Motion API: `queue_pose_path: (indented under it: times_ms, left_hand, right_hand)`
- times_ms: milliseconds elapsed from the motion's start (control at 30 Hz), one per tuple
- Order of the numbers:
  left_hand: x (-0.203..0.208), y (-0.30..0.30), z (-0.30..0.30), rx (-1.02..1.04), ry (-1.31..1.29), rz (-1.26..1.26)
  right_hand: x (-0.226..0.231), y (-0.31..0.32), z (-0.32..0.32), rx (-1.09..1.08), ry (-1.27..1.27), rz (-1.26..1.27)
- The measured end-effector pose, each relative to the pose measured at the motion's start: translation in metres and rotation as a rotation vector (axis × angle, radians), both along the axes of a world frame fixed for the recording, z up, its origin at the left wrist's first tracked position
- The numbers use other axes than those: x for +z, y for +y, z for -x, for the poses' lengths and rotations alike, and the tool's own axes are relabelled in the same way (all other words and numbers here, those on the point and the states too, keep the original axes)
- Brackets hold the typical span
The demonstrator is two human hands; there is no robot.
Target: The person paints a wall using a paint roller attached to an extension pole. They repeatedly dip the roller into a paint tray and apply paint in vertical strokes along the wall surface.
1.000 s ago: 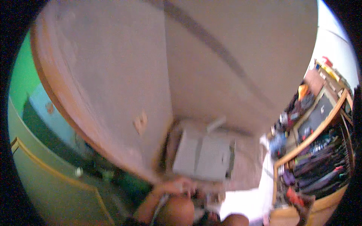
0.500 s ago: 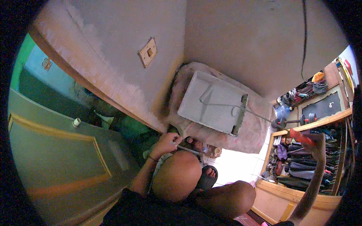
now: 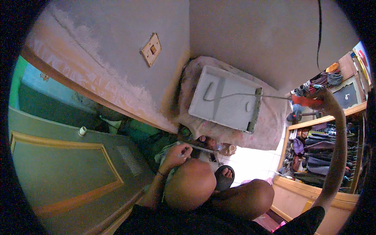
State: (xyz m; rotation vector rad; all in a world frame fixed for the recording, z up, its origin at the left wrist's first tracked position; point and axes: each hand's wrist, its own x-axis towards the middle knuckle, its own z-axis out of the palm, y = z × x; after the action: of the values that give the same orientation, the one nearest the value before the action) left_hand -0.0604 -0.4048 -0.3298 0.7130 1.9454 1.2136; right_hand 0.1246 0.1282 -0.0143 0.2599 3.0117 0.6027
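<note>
The thin bent wire [image 3: 270,96] has a red handle [image 3: 306,101], and the right hand [image 3: 324,98] is wrapped around it. The wire's hooked end is over a white box-shaped tray [image 3: 231,110]; I cannot tell if they touch. The tray lies on a wrinkly, stained cloth [image 3: 272,121]. The left hand [image 3: 177,155] is curled by a round knee [image 3: 190,184]; I cannot tell if it grips anything. Behind is a gray wall [image 3: 239,35]

One end of the red handle [image 3: 304,101] is hidden in the shadowed right hand [image 3: 326,100]. What the curled left hand [image 3: 177,155] holds, if anything, is unclear. Clutter [image 3: 211,143] by the sheet's [image 3: 272,138] near edge is too dark to name. The view's top cuts off the black cable [image 3: 319,31].
</note>
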Motion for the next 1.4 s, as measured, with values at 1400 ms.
queue_pose_path:
  times_ms: [1400]
  left_hand:
    - [0.223, 0.063, -0.072, -0.472, 1.149, 0.233]
  right_hand:
    - [0.06, -0.091, -0.013, -0.569, 0.01, 0.158]
